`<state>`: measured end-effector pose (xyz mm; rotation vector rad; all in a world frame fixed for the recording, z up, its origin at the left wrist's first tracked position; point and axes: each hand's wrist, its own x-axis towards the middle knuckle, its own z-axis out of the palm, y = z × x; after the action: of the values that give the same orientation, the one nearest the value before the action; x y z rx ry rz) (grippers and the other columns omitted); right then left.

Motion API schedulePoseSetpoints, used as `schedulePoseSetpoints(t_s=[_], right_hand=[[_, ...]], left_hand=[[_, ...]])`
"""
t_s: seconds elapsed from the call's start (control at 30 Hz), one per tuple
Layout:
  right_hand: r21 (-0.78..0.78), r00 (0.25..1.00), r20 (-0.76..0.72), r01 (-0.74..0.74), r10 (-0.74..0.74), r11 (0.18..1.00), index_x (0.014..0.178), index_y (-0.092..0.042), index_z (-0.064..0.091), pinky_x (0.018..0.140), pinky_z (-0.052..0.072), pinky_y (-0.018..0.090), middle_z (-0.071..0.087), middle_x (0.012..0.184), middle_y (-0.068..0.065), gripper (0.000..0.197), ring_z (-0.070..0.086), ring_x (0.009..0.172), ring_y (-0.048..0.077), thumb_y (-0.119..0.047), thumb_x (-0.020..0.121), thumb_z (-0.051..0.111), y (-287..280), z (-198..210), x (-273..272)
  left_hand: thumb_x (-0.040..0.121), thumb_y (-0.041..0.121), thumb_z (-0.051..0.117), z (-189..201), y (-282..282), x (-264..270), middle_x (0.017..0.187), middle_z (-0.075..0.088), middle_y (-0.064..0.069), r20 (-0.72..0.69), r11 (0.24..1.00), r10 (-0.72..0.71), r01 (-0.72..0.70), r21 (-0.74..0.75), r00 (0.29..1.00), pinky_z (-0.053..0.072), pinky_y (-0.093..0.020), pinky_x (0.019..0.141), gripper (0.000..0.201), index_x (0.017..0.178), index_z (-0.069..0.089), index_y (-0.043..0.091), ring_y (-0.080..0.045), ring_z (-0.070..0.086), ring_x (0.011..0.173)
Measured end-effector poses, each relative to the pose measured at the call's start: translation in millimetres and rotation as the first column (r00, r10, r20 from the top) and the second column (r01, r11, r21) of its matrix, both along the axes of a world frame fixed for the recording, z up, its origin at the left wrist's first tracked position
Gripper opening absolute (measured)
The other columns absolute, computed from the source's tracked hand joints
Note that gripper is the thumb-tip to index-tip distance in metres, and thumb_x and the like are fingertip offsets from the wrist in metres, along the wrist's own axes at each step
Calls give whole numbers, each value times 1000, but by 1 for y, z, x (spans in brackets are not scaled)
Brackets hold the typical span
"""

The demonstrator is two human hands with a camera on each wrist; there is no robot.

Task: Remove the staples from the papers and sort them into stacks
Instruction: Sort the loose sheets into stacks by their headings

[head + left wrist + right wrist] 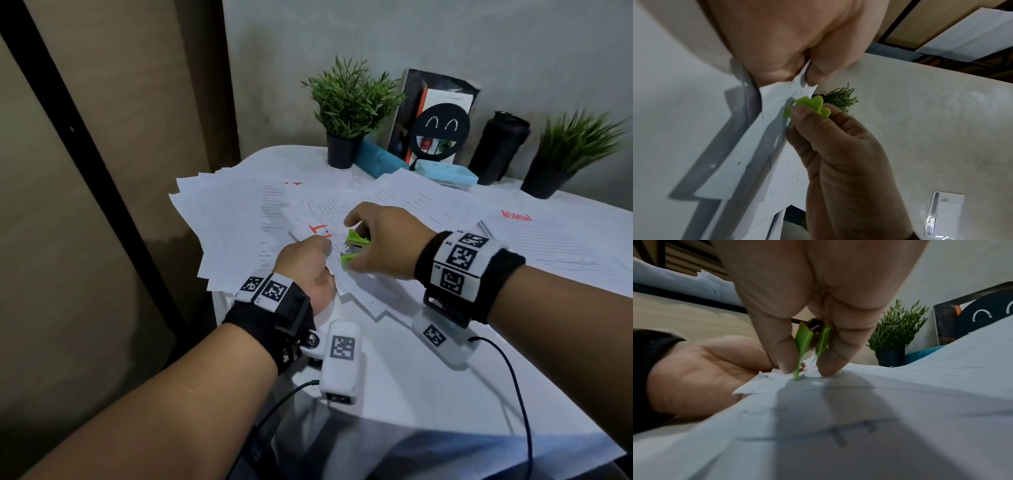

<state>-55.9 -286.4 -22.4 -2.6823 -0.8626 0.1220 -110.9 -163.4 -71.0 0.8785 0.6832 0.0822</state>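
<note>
— Papers (239, 219) lie fanned in a loose heap on the left half of the counter (394, 377), and one stapled set (346, 274) sits nearest the person. How would that set handle?

— Light and floppy, I judge. Thin sheets bend and tear easily at a stapled corner, so the corner itself wants holding down.

— Is it held?

— Yes. The left hand (306, 263) has its grip pinched on the corner of the set, thumb on top, as the left wrist view shows.

— And to the right of that?

— The green staple remover (356, 248), small, stiff plastic, squeezed between thumb and fingers of the right hand (383, 240). Its grip is clenched on the tool, whose tip touches the sheet just beside the left thumb.

— The staple?

— Too small to make out.

— Further right?

— A separate sheet with red lettering (517, 216), perhaps a sorted stack.
</note>
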Motion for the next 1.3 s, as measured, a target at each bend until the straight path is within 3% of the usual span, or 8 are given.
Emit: schedulePoseSetpoints(t_s=[0.27,0.37,0.47,0.67,0.8,1.03,1.17,1.3], right_hand=[[42,998,33,50,-51,998,110,-24,70,66,38,23,61,84,-10,42,55,79,10,-39,72,81,3,-4,4],[40,998,32,56,-57,998,107,-23,71,66,42,23,61,81,-11,40,56,77,9,-40,72,82,3,-5,3],[31,999,26,45,-46,998,111,-23,70,71,45,24,64,88,-8,43,58,82,11,-41,74,81,3,-5,4],[15,999,20,33,-34,999,114,-22,71,82,52,30,69,94,-4,43,61,88,14,-41,76,80,5,-5,4],[19,999,19,27,-28,999,114,-21,71,80,50,28,70,95,-3,42,61,87,14,-40,78,79,5,-7,5],[-24,998,61,-2,3,1000,109,-23,71,72,43,26,68,91,-5,33,58,85,12,-40,81,76,6,-8,6],[-45,993,111,-21,26,999,101,-22,73,67,40,24,65,84,-8,24,58,81,12,-37,82,73,8,-8,5],[3,999,39,-22,22,1000,106,-22,71,70,44,23,66,90,-8,32,59,84,11,-38,79,79,3,-7,11]], left_hand=[[91,-2,57,0,1,-1,93,63,-19,-55,1000,-10,12,23,998,57,-49,82,11,84,65,1,-32,61,81],[96,-4,59,-2,2,-1,78,68,-18,-39,1000,-22,22,12,999,54,-26,48,14,83,64,1,-29,64,59],[98,-4,59,2,1,-5,65,71,-16,5,1000,-9,9,-27,1000,51,-25,40,13,89,66,1,-27,66,47],[99,-3,58,6,0,-8,71,70,-19,23,999,-7,8,-32,1000,58,-33,44,10,96,67,0,-26,64,42],[101,-3,57,8,-1,-11,71,63,-17,21,1000,9,-9,-1,1000,40,-17,32,7,101,64,0,-19,49,25],[102,-4,55,9,-2,-12,36,50,-13,35,1000,-5,5,2,999,41,-20,31,10,95,61,0,-22,44,21],[99,-7,55,4,-2,-9,80,71,-22,57,999,-23,26,-42,998,60,-38,53,13,103,65,-1,-31,68,58],[101,-4,55,1,-1,-4,92,70,-20,49,1000,-20,21,-19,999,59,-46,76,11,100,64,3,-30,65,58]])
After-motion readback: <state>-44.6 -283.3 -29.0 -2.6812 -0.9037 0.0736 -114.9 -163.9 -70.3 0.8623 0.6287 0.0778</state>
